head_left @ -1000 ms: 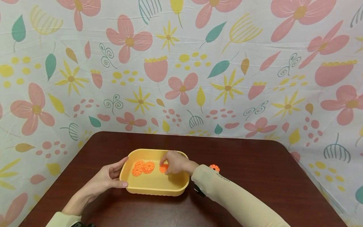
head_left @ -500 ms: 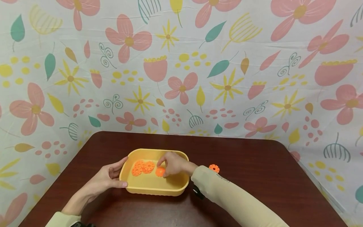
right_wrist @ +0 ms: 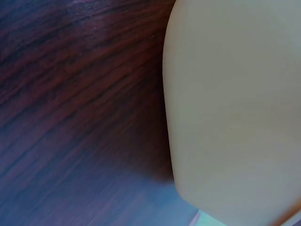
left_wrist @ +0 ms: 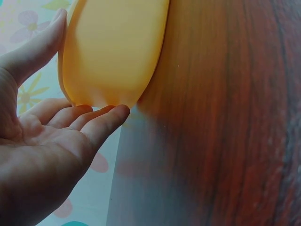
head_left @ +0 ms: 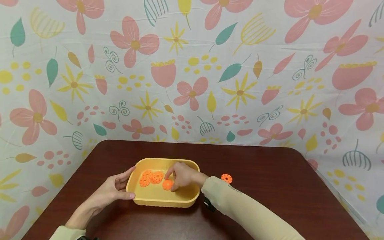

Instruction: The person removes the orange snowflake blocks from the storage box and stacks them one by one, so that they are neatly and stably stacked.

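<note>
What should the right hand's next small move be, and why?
Probably to close thumb and forefinger on the single orange disc: the right hand has both tips at or near the edge of that disc, which lies apart from the orange cluster. The left hand holds the end of the yellow tray, which should steady it.

On table (head_left: 255, 160): tray (head_left: 165, 202), left of centre. Inside tray, left part: overlapping cluster of discs (head_left: 151, 178). Right of cluster, slightly nearer: single disc (head_left: 167, 184), in pinch of right hand (head_left: 184, 175). Across tray's left end: left hand (head_left: 115, 186). On table, right of tray: lone disc (head_left: 227, 178), just beyond right sleeve (head_left: 240, 206). Behind table: cloth (head_left: 192, 66), along far edge.
</note>
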A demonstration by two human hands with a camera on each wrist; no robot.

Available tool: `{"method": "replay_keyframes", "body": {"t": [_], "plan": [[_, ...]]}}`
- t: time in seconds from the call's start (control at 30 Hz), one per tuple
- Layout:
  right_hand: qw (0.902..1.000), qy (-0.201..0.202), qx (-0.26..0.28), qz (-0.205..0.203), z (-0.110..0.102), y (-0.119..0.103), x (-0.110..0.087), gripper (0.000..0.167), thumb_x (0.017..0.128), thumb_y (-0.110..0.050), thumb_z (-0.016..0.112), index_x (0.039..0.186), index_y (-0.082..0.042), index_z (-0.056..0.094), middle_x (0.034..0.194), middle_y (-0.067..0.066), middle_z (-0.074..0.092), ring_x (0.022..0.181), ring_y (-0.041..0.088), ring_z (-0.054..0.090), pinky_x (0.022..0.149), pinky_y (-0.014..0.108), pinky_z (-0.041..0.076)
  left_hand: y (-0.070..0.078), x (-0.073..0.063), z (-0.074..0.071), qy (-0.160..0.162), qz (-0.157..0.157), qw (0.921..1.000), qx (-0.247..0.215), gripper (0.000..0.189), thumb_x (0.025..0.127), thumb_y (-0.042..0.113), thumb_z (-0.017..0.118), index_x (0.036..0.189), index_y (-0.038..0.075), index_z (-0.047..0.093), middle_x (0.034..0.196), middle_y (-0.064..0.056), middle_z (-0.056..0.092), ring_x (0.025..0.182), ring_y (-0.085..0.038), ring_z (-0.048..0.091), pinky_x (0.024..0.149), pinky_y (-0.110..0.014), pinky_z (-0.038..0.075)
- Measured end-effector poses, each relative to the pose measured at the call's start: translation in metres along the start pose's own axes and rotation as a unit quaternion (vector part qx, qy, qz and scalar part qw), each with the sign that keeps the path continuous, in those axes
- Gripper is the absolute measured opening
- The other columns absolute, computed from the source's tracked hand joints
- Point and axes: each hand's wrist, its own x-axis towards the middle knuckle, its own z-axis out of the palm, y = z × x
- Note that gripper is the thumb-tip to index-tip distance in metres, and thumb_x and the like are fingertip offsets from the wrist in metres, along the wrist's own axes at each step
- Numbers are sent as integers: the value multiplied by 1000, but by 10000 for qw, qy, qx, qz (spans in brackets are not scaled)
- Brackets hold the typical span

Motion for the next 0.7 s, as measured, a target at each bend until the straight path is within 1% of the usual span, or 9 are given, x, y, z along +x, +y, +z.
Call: {"method": "replay_keyframes", "body": {"t": [0.13, 0.3, 0.43, 0.57, 0.7], "plan": [[10000, -20, -4, 36, 1, 1, 1, 36, 73, 4, 94, 106, -4, 82, 50, -6, 40, 47, 7, 33, 50, 19, 32, 0, 0, 0, 3, 13, 10000, 2, 96, 93, -4, 76, 167, -2, 14, 166, -32, 22, 137, -44, 52, 96, -37, 57], [9999, 102, -65, 42, 1, 2, 2, 31, 70, 2, 96, 96, -7, 82, 56, -4, 48, 51, 8, 41, 52, 20, 35, 0, 0, 0, -12, 35, 10000, 15, 96, 93, -4, 76, 167, -2, 14, 167, -31, 21, 138, -44, 52, 96, -37, 56], [9997, 200, -26, 102, 1, 1, 3, 30, 68, 0, 98, 88, -10, 77, 65, -3, 56, 60, 8, 48, 60, 21, 41, 0, 0, 0, -24, 48, 10000, 14, 96, 94, -4, 75, 167, -2, 13, 167, -31, 21, 138, -44, 51, 96, -38, 56], [9997, 220, 30, 40, 1, -1, 2, 33, 67, 0, 99, 83, -10, 72, 75, -1, 65, 70, 8, 55, 68, 22, 48, 0, 0, -1, -32, 65, 10000, 2, 95, 94, -4, 75, 167, -3, 14, 167, -32, 20, 139, -45, 50, 96, -37, 56], [9998, 148, -85, 50, 0, -2, 2, 36, 68, -2, 99, 84, -12, 68, 78, -1, 66, 71, 8, 58, 67, 23, 50, 0, 0, 0, -28, 65, 10000, -1, 95, 94, -4, 75, 167, -2, 14, 167, -31, 20, 140, -45, 48, 97, -37, 56]]}}
